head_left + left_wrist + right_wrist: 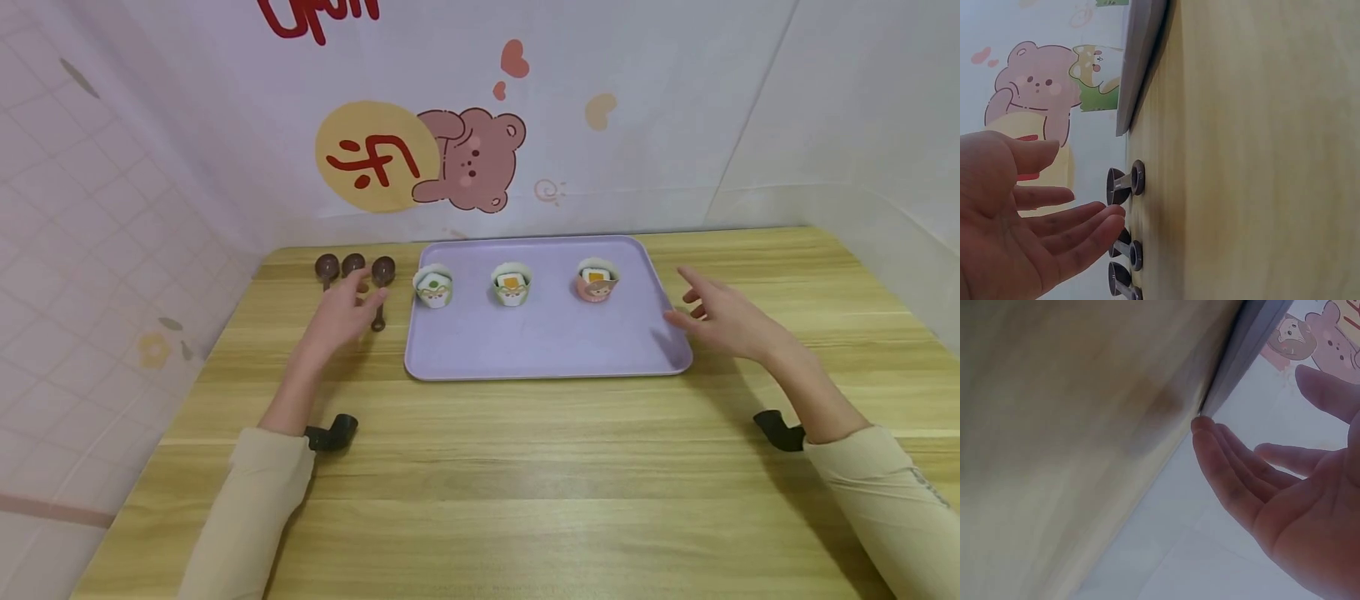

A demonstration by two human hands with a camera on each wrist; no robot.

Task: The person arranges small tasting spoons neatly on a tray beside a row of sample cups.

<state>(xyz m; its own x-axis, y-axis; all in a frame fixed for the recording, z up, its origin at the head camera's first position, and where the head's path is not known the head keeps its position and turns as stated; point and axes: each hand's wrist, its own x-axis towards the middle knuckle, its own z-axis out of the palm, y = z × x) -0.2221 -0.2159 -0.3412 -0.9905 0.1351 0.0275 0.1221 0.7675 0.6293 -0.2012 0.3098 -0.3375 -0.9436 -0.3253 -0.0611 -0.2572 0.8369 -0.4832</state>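
Left hand (342, 315): spread near spoons (383, 269), bench's (480, 467) far-left corner.
Right hand (731, 321): spread, beside tray's (525, 350) right edge.
Spoon handle (378, 313): probably best pinched lightly.

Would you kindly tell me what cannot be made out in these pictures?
Head view: handle of the middle spoon, hidden by the left hand.
Head view: red lettering, cut off by the top edge.
Head view: sleeve marking, too small.
Left wrist view: tray, cut off by the top edge.

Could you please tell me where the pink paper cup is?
In the head view, the pink paper cup stands rightmost on the lilac tray, between the middle paper cup and right hand.
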